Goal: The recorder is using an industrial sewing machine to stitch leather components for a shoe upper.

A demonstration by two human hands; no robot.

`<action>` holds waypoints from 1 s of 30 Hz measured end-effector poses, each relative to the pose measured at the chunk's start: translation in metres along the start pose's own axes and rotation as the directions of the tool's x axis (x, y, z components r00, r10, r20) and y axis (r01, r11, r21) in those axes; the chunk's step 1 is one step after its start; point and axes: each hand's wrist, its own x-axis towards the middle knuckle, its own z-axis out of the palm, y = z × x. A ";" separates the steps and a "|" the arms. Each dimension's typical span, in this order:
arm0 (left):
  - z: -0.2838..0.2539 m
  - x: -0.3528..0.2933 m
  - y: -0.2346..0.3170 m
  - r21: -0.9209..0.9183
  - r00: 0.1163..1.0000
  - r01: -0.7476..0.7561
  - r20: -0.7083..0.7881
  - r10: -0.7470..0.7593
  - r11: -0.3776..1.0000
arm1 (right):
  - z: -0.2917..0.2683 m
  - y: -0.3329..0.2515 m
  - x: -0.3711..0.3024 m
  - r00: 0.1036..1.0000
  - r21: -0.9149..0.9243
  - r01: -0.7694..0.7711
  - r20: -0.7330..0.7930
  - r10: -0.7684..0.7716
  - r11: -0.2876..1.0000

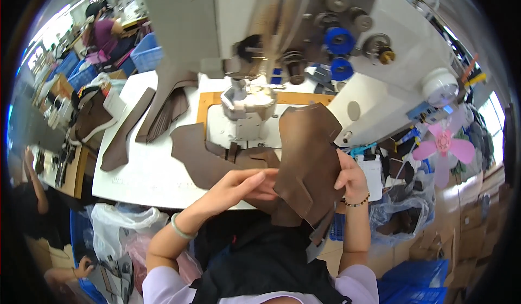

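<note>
My right hand (351, 178) is closed on the right edge of a brown leather piece (308, 157), holding it up in front of me. More brown layers hang under its lower end. My left hand (244, 187) reaches in from the left with its fingers stretched out. Its fingertips meet the left edge of the held piece, and some are partly hidden there. Beyond the left hand, several brown leather pieces (192, 154) lie on the white sewing table (141, 184). The sewing machine's needle area (247, 100) is just past the held piece.
Long brown strips (127, 133) lie on the table's left. Blue thread-tension knobs (340, 40) are on the machine head above. A pink fan (443, 143) stands at the right. Plastic bags (125, 220) hang below the table's left edge. A person (103, 35) sits at the far left.
</note>
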 end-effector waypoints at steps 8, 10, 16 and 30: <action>0.001 0.017 -0.011 -0.416 0.984 -0.149 -0.153 0.092 0.897 | 0.001 -0.010 0.012 0.959 -0.251 -0.146 0.201 0.199 0.957; 0.001 0.013 -0.016 -0.415 0.972 -0.197 -0.203 0.120 0.888 | 0.007 -0.019 0.017 0.952 -0.331 -0.192 0.167 0.258 0.924; 0.002 0.002 -0.024 -0.308 0.904 -0.365 -0.343 0.256 0.878 | 0.031 -0.049 0.033 0.928 -0.573 -0.126 0.221 0.301 0.810; -0.008 -0.006 -0.032 -0.165 0.782 -0.477 -0.527 0.331 0.863 | 0.049 -0.060 0.084 0.929 -0.937 0.057 0.177 0.326 0.345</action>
